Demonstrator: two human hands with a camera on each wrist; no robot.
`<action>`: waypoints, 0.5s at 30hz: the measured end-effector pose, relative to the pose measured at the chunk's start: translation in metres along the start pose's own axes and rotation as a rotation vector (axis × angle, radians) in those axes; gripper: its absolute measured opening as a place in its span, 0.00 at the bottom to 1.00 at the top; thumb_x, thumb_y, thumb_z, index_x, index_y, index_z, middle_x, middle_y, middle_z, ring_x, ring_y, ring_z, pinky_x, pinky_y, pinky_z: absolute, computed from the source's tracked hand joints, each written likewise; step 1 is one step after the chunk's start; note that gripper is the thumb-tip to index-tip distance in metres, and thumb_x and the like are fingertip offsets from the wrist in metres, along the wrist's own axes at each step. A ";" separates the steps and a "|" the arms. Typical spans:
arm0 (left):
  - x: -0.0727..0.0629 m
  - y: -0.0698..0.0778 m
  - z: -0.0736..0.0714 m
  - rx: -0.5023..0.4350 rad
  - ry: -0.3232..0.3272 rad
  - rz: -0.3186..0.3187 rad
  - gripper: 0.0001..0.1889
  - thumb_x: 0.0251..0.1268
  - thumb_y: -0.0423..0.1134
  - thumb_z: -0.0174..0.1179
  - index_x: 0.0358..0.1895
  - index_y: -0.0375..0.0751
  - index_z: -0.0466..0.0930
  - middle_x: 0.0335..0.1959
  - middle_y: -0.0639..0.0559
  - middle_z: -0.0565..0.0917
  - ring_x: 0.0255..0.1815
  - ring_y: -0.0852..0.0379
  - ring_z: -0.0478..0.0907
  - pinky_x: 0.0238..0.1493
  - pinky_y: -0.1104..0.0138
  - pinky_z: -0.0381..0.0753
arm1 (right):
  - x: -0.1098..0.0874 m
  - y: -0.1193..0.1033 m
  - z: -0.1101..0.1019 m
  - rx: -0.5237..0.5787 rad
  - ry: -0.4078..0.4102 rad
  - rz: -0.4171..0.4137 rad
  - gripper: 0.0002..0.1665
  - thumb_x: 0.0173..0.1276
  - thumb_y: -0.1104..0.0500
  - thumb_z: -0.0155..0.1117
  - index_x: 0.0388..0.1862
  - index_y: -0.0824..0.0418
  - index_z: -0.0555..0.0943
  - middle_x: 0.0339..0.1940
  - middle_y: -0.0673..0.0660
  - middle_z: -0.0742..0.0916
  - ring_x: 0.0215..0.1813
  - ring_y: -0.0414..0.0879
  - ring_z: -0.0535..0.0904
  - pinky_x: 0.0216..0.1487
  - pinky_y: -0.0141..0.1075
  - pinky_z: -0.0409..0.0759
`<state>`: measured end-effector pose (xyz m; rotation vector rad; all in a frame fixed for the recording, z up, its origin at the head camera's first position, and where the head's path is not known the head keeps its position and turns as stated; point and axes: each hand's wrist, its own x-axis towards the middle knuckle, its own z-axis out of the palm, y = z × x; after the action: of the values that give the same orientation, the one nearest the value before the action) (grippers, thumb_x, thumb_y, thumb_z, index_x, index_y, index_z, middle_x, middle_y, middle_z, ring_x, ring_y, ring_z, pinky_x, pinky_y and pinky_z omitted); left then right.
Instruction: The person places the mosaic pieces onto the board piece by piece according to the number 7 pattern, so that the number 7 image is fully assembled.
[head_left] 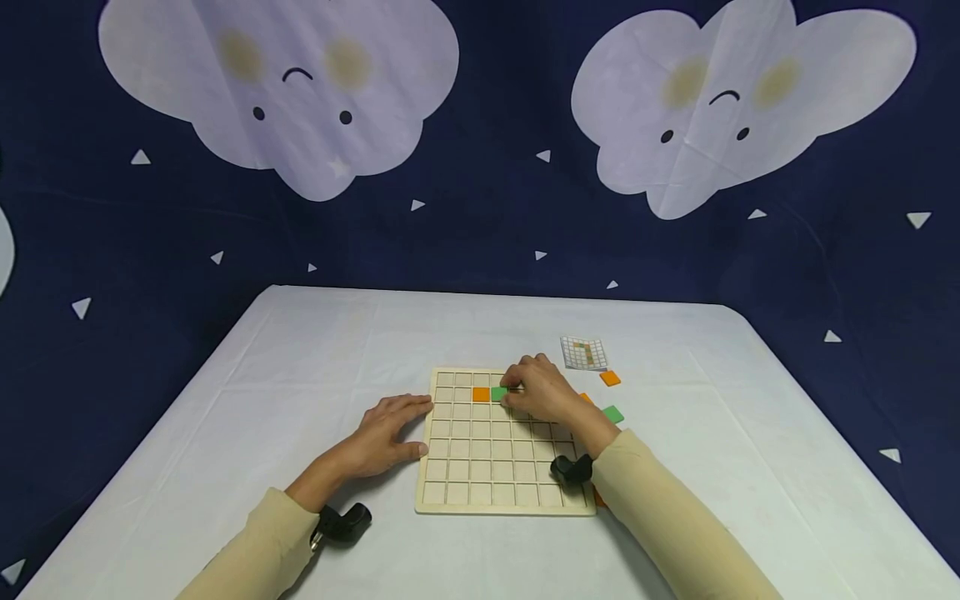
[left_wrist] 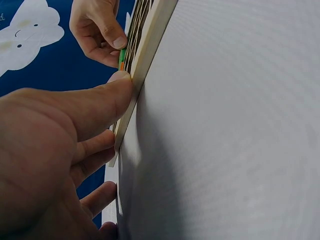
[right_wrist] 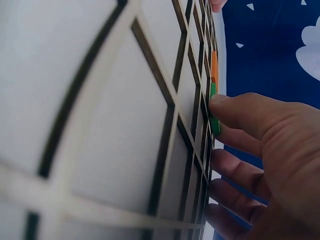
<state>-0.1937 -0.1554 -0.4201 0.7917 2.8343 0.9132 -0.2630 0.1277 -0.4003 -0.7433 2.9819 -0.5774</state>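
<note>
A wooden grid board (head_left: 480, 471) lies flat on the table. In its upper part an orange tile (head_left: 481, 395) and a green tile (head_left: 498, 394) sit side by side. My right hand (head_left: 543, 390) reaches over the board and pinches green at the tile's right side; in the right wrist view the thumb partly covers the green tile (right_wrist: 213, 90). My left hand (head_left: 382, 437) touches the board's left edge with fingers extended, its thumb (left_wrist: 107, 102) against the rim.
Right of the board lie a printed grid card (head_left: 584, 353), an orange tile (head_left: 611, 378) and a green tile (head_left: 613, 414). More orange tiles (head_left: 599, 498) show partly behind the right forearm. A dark blue cloth with clouds hangs behind the white table.
</note>
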 end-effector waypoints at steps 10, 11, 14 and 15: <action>0.000 0.001 0.000 -0.006 -0.005 -0.010 0.33 0.60 0.44 0.63 0.67 0.37 0.66 0.70 0.43 0.65 0.71 0.38 0.57 0.64 0.39 0.54 | -0.001 -0.001 -0.001 -0.004 0.002 0.002 0.15 0.60 0.52 0.68 0.45 0.54 0.84 0.41 0.51 0.82 0.46 0.47 0.70 0.50 0.44 0.70; 0.000 0.001 0.000 -0.007 -0.005 -0.011 0.33 0.60 0.44 0.64 0.67 0.37 0.66 0.70 0.43 0.65 0.71 0.39 0.57 0.64 0.39 0.54 | -0.001 -0.001 -0.001 -0.002 0.002 0.002 0.15 0.60 0.52 0.69 0.45 0.54 0.84 0.41 0.52 0.82 0.46 0.48 0.70 0.50 0.44 0.70; 0.000 0.001 0.000 -0.006 -0.002 -0.008 0.33 0.59 0.43 0.64 0.67 0.37 0.66 0.70 0.42 0.65 0.71 0.38 0.58 0.64 0.38 0.54 | -0.001 -0.001 -0.001 0.004 0.002 0.002 0.15 0.60 0.52 0.69 0.45 0.54 0.84 0.41 0.52 0.82 0.45 0.47 0.70 0.49 0.43 0.70; 0.000 0.002 0.000 -0.011 -0.002 -0.010 0.33 0.59 0.43 0.64 0.67 0.37 0.66 0.70 0.42 0.65 0.71 0.38 0.57 0.64 0.39 0.54 | -0.001 -0.001 -0.001 0.006 0.004 0.002 0.15 0.60 0.52 0.69 0.45 0.54 0.84 0.40 0.51 0.82 0.45 0.47 0.70 0.49 0.43 0.70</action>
<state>-0.1929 -0.1546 -0.4189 0.7759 2.8258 0.9254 -0.2622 0.1277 -0.3993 -0.7391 2.9831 -0.5875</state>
